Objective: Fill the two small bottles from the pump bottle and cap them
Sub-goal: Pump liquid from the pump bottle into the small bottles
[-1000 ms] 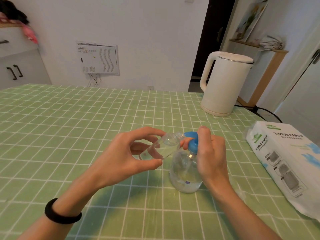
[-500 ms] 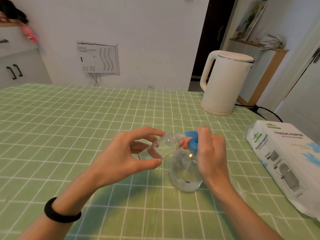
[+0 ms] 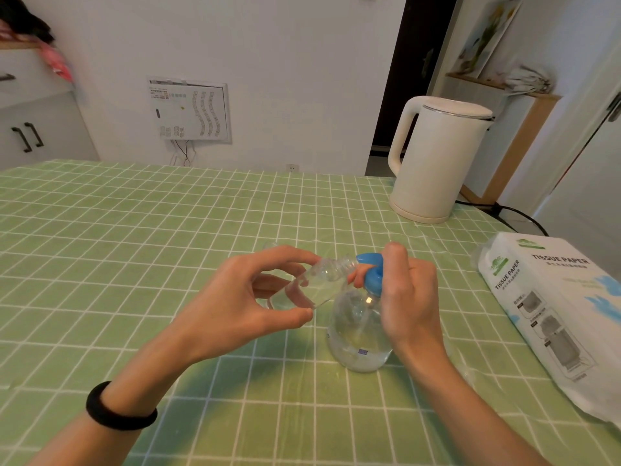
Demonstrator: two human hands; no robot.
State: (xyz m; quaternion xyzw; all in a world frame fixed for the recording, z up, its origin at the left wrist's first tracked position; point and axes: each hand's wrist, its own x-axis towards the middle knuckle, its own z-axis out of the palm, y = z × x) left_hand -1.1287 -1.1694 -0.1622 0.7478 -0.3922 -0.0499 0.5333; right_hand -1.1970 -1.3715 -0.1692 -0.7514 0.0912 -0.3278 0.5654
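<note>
- Head view: the left hand point(image 3: 235, 297) pinches a small clear bottle point(image 3: 312, 285) between thumb and forefinger, tilted so that its threaded mouth points right and meets the blue pump head point(image 3: 371, 272). The other fingers curl loosely behind it.
- The right hand point(image 3: 408, 297) wraps the neck of the pump bottle point(image 3: 358, 334), forefinger bent over the top of the blue head and a fingertip showing just under the nozzle. The bottle stands upright on the green checked tablecloth point(image 3: 134, 247), right of centre.
- Over the last second almost nothing has shifted: both hands hold the same pose, mouth to nozzle, and only the camera has drifted slightly. I read that as steady pumping in progress, not a new step.
- Liquid seems to pool along the lower side of the small bottle, so it looks partly filled; how full is hard to tell.
- A second small bottle may be the faint clear shape behind the left hand; I cannot be sure. No caps are visible.
- A white kettle point(image 3: 437, 159) stands far right, and a tissue pack point(image 3: 551, 297) lies at the right edge, both well apart from the work.
</note>
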